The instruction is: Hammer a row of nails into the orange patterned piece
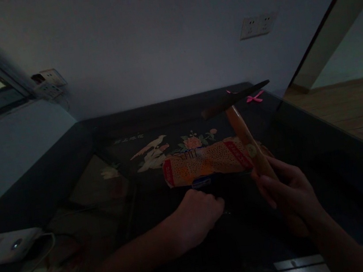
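Note:
A hammer (pixel 240 124) with a wooden handle and a dark, long, narrow head is gripped in my right hand (pixel 286 184). Its head is raised above the dark tabletop. My left hand (pixel 198 214) is closed low over the table, its fingers curled under; whatever they may hold is hidden. Just beyond my left hand lies an orange dotted packet (pixel 205 162) with red ends. A small blue item (pixel 201 181) sits along the near edge of the packet, between it and my left hand.
The dark glossy table (pixel 169 249) has a raised rim and a bird-and-flower picture (pixel 191 142). A white device (pixel 13 245) with a cable stands at left. A pink ribbon (pixel 255 97) lies at the back right. Sockets (pixel 257 25) are on the wall.

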A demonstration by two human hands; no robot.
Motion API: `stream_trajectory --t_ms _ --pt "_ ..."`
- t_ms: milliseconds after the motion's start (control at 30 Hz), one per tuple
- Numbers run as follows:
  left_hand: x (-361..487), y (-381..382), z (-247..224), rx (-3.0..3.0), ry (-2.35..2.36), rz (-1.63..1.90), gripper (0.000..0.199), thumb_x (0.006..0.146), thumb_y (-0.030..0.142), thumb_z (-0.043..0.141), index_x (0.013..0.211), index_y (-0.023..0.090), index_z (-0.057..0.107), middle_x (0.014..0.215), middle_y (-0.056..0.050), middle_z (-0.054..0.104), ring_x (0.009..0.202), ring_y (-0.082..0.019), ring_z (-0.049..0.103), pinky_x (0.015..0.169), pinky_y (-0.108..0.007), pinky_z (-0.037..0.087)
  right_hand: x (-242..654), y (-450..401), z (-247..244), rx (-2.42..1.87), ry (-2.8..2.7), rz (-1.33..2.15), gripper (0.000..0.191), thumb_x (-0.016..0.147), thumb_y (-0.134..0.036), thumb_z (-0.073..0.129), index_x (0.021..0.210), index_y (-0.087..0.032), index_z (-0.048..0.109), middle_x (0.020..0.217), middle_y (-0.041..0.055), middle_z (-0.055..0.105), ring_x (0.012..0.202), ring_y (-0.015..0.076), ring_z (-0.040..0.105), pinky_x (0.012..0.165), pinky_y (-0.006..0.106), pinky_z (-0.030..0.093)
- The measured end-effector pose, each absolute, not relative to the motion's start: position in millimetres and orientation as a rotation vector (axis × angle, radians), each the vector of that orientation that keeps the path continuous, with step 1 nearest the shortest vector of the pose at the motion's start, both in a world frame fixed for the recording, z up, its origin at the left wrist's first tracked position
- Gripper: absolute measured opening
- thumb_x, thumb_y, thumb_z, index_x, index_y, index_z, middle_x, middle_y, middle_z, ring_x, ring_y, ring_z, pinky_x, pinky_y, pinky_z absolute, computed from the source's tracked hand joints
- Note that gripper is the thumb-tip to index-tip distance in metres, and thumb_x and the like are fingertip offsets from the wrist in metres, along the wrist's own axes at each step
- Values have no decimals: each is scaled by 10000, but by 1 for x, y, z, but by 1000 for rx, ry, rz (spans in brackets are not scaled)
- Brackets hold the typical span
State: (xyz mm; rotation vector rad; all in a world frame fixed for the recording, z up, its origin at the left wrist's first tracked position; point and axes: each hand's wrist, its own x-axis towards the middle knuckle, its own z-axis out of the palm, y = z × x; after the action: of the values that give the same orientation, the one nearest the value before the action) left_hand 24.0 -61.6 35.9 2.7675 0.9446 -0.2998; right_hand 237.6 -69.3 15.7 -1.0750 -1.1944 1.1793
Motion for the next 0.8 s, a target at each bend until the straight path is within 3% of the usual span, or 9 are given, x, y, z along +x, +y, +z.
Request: stream_trajectory --t_ms 167,433,633,800 --pt "8 -54 65 2633 897 -19 85 827 124 555 859 182 607 881 -24 658 766 -156 625 634 -236 462 239 -67 9 -907 -1177 1267 412 734 -432 721 1062 -202 623 672 -22 582 309 71 465 254 183 330" --pt "-17 -26 83 2338 804 504 68 853 185 574 870 178 640 887 -20 655 840 -130 611 782 -244 470 233 -71 9 -761 -1183 1501 465 800 -488 644 1198 -304 489 726 -34 552 407 131 582 356 243 459" --pt "-22 -6 73 2042 957 844 50 793 205 623 777 157 625 789 -9 668 735 -131 638 692 -251 524 232 -69 2 -796 -1188 1516 299 829 -447 625 1049 -256 556 703 -30 560 316 32 383 286 155 245" --pt "-19 5 63 1867 1024 1049 115 740 258 684 733 157 628 799 -28 693 755 -156 668 723 -296 560 233 -68 -1 -823 -1173 1523 261 835 -417 624 1025 -249 566 692 -37 540 328 21 325 307 155 196"
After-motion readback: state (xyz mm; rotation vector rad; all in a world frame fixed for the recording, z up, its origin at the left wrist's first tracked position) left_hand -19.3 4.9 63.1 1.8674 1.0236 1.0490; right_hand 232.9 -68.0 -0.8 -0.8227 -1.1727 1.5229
